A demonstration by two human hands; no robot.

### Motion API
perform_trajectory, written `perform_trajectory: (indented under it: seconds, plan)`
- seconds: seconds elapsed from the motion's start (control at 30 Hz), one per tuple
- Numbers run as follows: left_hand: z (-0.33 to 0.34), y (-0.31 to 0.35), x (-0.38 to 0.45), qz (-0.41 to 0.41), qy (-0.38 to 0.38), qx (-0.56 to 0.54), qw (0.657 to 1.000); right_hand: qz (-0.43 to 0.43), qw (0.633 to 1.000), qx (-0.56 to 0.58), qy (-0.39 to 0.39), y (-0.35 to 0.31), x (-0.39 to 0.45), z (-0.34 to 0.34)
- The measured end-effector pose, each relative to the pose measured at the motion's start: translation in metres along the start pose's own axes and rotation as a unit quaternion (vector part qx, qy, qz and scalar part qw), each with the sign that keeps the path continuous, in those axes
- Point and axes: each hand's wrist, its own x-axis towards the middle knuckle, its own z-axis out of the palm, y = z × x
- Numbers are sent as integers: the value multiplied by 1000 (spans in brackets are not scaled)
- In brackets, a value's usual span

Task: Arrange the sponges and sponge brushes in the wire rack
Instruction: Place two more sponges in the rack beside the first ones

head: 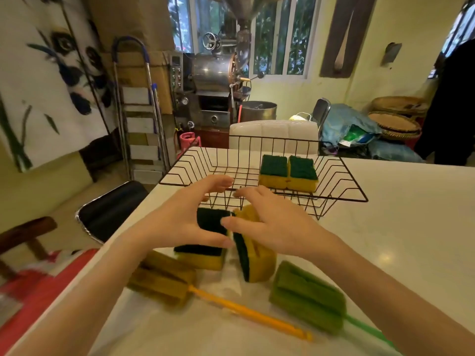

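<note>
A black wire rack [341,176] stands on the white table [398,227] and holds two yellow sponges with green scouring tops, side by side: one sponge [273,170] and another [302,173]. In front of the rack my left hand [185,214] grips a green-topped sponge [212,222]. My right hand [277,224] grips a yellow sponge standing on edge [257,263]. A third loose sponge [200,256] lies flat below my left hand. A yellow sponge brush [164,278] with an orange handle and a green sponge brush [308,296] lie nearer to me.
A black chair [110,209] stands at the table's left edge and a white chair back [272,132] behind the rack. A stepladder [138,111], a metal roasting machine [213,80] and woven baskets [395,119] line the far wall.
</note>
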Motion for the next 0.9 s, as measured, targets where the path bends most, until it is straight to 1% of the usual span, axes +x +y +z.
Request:
perform_trajectory:
  seconds: [0.1,0.17,0.2,0.3,0.37,0.47,0.57,0.63,0.7,0.83,0.9]
  plan:
    - [7,-7,-5,-32,-12,41,999,38,996,-73,-18,-3,3,14]
    - [7,-11,-4,-40,-27,65,997,52,996,-74,-5,-3,3,19]
    - [7,-13,-4,-44,-35,71,996,63,997,-47,1,-3,3,19]
    - [7,-22,-8,-54,-64,82,993,97,991,88,7,1,6,12]
    - [6,-28,-13,-63,-76,74,992,125,979,162,-21,8,11,6]
    - [3,-37,-16,-72,-77,69,992,179,941,277,-73,20,17,2]
    - [4,-43,-15,-77,-78,70,992,209,918,318,-113,28,18,8]
    - [5,-44,-16,-80,-77,64,992,217,917,308,-131,29,18,13]
    - [6,-44,-16,-77,-76,62,992,218,927,277,-128,28,19,17]
    - [4,-43,-18,-80,-77,55,992,180,967,143,-109,30,20,18]
    - [5,-43,-18,-79,-80,52,992,161,976,90,-113,31,19,17]
